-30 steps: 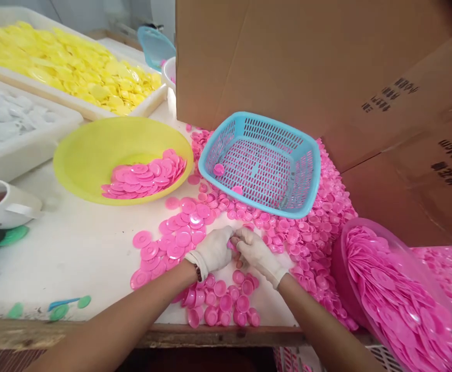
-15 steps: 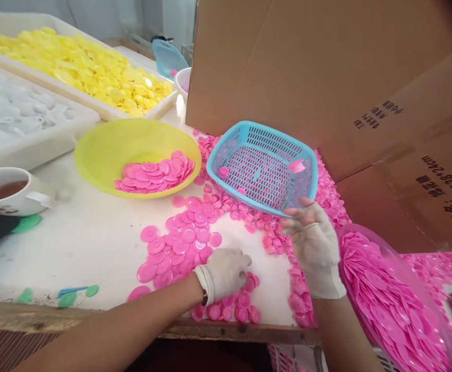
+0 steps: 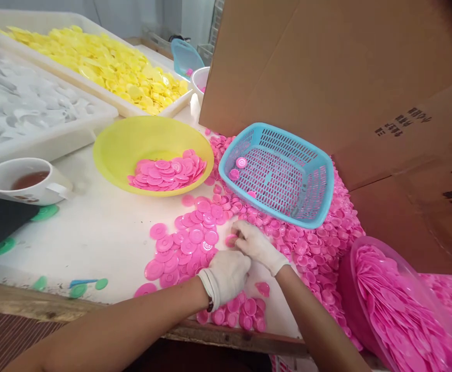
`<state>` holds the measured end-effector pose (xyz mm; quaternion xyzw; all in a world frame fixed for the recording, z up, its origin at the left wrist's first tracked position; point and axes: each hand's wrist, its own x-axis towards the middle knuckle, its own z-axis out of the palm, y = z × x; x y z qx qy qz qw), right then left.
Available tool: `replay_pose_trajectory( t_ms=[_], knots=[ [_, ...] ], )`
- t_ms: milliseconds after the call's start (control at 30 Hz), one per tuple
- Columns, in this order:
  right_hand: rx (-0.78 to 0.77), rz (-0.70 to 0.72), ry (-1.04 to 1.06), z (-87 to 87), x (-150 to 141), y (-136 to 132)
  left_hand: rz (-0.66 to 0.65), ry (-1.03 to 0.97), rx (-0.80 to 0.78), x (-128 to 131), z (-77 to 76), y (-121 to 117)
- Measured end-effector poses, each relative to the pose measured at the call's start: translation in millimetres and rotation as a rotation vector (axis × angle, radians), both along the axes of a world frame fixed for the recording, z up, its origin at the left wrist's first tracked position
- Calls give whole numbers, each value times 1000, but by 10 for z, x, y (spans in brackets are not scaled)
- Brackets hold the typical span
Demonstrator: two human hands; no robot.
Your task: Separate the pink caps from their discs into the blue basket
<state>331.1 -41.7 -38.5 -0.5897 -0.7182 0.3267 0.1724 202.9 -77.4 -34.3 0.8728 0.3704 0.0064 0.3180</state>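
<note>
Roughly flat, pink disc [image 3: 230,240] at right hand [image 3: 257,247]; broad face upward

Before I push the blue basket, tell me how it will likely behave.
The blue basket is probably light for its size: it is heavily slotted and holds just a few pink pieces. It may rock or slide unevenly, since it appears to sit on loose pink cups.

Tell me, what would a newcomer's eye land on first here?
Probably the mass of small pink cups heaped around the blue basket, with flat pink discs spread to their left. In the middle of it all, the left hand and right hand, in pale gloves, are close together over the table. A big cardboard box looms behind the basket, and bright yellow pieces fill a tray at upper left.
</note>
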Motion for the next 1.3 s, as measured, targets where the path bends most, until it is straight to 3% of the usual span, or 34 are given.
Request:
replay_pose_trajectory(
  t_ms=[133,200,333,433,533,767,900,1067,1300],
  knots=[
    [-65,-385,272,58,216,-276,122,-140,-116,-65,-38,192],
    [-155,-516,433,94,288,-431,140,-264,-291,-103,-43,300],
    [-342,-509,504,84,294,-645,294,-344,-772,-123,-3,417],
    [-343,-432,427,-4,236,-672,314,-341,-904,-89,24,403],
    [-340,-379,362,-79,217,-632,302,-369,-884,-51,18,362],
    [-581,-367,382,-49,271,-536,355,-354,-911,-11,-56,343],
    [-659,-362,403,-28,305,-472,315,-307,-746,-6,-116,367],
    [-815,-306,430,0,359,-401,286,-292,-684,-32,-155,371],
    [-707,-378,310,18,232,-428,197,-237,-475,-43,-109,403]
  ],
)
